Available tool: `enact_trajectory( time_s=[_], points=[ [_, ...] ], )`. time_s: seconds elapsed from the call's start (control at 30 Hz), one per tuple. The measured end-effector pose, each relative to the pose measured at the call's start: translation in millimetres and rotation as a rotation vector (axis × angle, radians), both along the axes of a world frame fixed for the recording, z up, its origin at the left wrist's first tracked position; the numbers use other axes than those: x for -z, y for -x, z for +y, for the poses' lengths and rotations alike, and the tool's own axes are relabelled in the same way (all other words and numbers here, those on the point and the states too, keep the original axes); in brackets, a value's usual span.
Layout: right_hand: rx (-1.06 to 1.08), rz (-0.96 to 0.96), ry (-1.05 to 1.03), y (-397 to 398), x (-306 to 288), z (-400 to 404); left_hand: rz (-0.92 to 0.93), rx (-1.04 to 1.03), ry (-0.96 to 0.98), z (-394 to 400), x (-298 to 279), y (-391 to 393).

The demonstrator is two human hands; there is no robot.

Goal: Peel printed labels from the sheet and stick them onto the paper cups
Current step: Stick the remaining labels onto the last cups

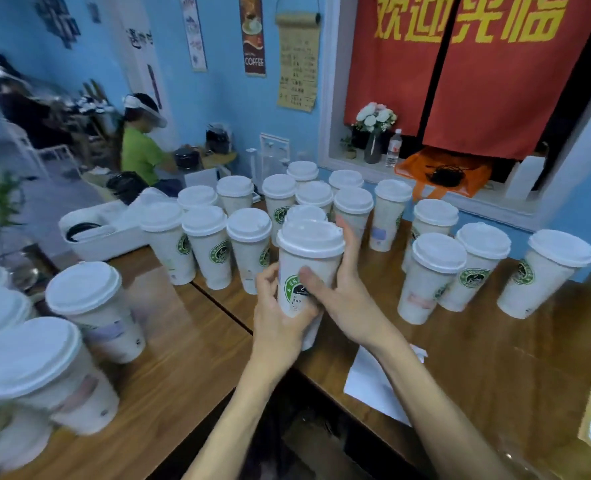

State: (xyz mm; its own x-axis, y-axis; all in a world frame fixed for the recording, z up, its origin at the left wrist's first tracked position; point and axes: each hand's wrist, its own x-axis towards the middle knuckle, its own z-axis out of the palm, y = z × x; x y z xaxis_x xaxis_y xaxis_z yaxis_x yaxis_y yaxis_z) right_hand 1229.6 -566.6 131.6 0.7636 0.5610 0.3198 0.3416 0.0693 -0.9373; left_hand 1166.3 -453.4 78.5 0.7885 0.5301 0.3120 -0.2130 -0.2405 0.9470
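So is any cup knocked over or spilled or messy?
No, nothing stands out. Every lidded cup on the wooden counter stands upright with its lid on, and no spill shows. One cup is off the counter only because the left hand and right hand grip it.

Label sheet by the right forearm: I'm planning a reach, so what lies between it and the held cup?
In the head view, only the right hand and wrist cross between the label sheet and held cup.

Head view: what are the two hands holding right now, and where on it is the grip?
One lidded paper cup. The left hand wraps its lower body from the left; the right hand holds its right side, thumb pressing across the green logo on the front.
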Motion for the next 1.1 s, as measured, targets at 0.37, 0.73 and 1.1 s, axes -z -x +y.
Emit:
enact_trajectory(
  time_s=[0.37, 0.73, 1.1],
  points=[
    [-0.245, -0.170, 0.076, 20.3, 24.8, 129.7, 0.131, -0.460, -0.120, 100.7, 11.4, 68.0],
    [-0.300, -0.090, 0.098, 24.3, 60.3, 175.6, 0.140, -0.643, 0.038, 123.1, 30.3, 83.3],
    [-0.338, -0.070, 0.118, 20.1, 80.2, 180.5, 0.143, -0.726, 0.041, 124.3, 54.7, 73.0]
  ],
)
